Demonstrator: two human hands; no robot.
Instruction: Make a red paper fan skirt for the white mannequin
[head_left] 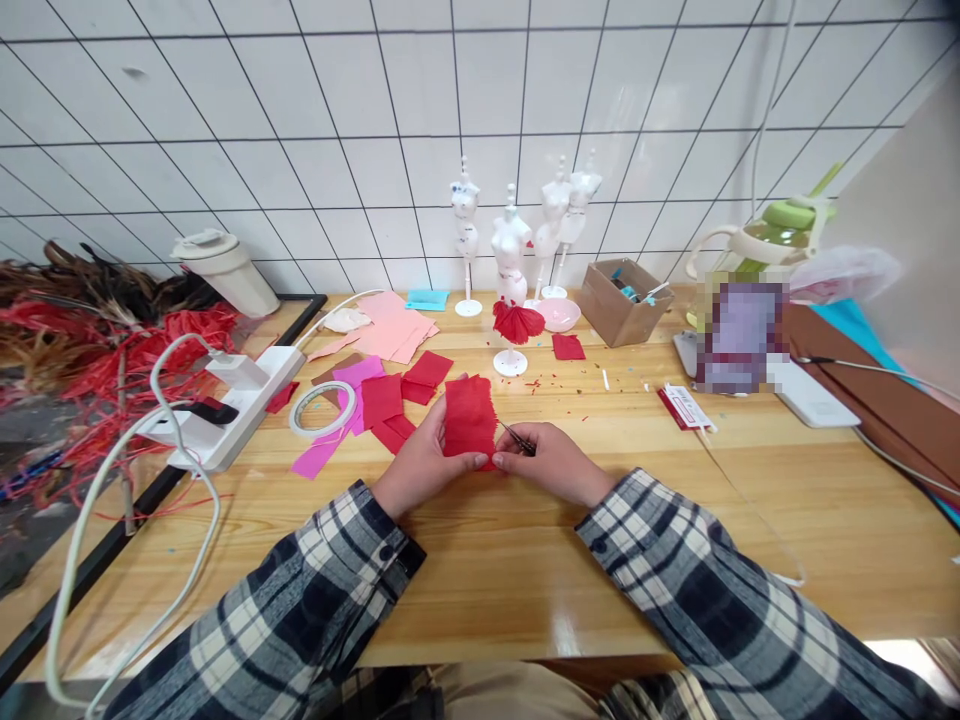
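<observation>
My left hand (424, 455) grips a red rectangular sheet (469, 415), thin paper or cloth, by its left side, thumb across the lower edge. Small notches run down the sheet's right edge. At its lower right corner, my right hand (547, 458) pinches the edge between thumb and finger. That same hand also holds a slim dark pointed tool (519, 440) that looks like small scissors; its handles are mostly hidden. Beyond the sheet stands a white mini dress form (511, 245) wearing a pleated red skirt piece (517, 322). More red pieces (382, 400) lie left of my hands.
Left are a tape roll (322, 408), magenta strips (315, 458), pink sheets (394, 325) and a power strip (225, 410) with looping cables. Several dress forms, a cardboard box (622, 300) and a pink dish (560, 315) stand at the back. Right are a phone (742, 335) and a jug (772, 235).
</observation>
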